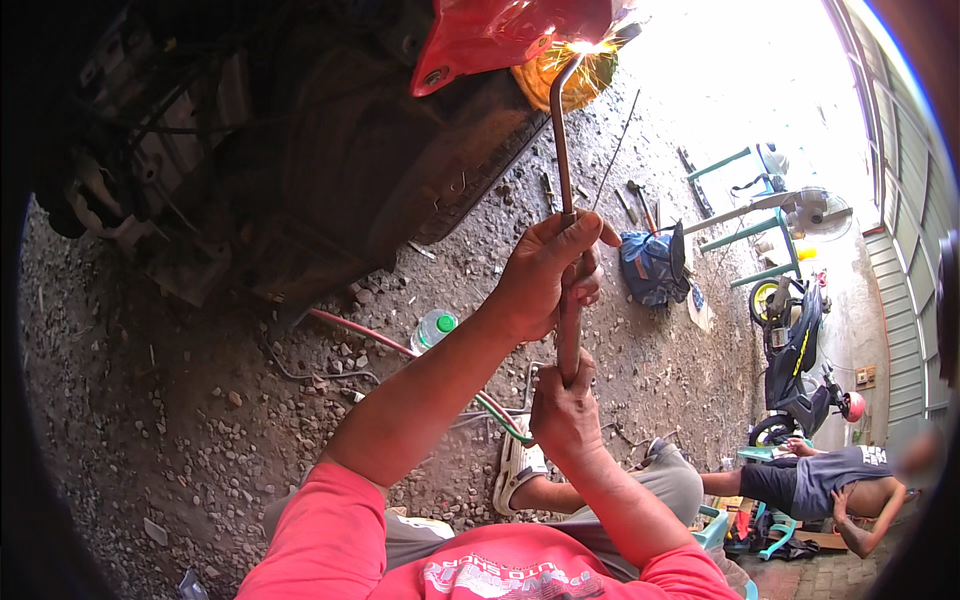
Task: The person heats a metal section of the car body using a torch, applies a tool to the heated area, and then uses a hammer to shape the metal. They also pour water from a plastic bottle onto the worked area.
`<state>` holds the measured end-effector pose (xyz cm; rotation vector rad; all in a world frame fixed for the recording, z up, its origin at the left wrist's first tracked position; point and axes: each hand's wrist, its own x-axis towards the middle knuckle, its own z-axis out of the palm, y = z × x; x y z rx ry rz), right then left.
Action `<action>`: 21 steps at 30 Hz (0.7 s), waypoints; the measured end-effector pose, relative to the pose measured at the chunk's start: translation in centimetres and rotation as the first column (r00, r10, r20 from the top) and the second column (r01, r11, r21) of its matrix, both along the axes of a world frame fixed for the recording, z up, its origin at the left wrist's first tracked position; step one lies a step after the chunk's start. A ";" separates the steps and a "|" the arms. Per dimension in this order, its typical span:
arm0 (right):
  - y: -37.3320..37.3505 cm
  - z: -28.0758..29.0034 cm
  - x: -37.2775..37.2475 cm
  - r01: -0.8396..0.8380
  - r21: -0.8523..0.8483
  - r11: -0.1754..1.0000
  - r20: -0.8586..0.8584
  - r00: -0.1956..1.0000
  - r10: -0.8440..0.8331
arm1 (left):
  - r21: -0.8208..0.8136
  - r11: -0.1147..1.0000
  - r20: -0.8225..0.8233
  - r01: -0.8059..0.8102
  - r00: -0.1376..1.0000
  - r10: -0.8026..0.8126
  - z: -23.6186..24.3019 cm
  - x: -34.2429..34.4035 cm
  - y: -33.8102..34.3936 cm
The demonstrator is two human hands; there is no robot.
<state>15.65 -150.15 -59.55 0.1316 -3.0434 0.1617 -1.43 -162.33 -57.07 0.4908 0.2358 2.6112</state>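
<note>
Metal torch [565, 180] extends beyond the left hand [546, 268].

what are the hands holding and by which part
A torch with a bent tube: left hand on its upper handle, right hand around the handle's lower end.

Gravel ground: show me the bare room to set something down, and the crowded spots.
Roomiest, mostly just loose stones: between the right hand and the black-and-yellow scooter, and, at left, between the dark vehicle part and the red fabric sleeve. Crowded: around the blue cloth bag, with metal hand tools above it.
</note>
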 end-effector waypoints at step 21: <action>-0.3 -0.2 0.2 0.007 -0.013 1.000 0.023 1.000 -0.007 | -0.032 0.999 0.028 -0.002 1.000 0.003 0.1 0.3 -0.2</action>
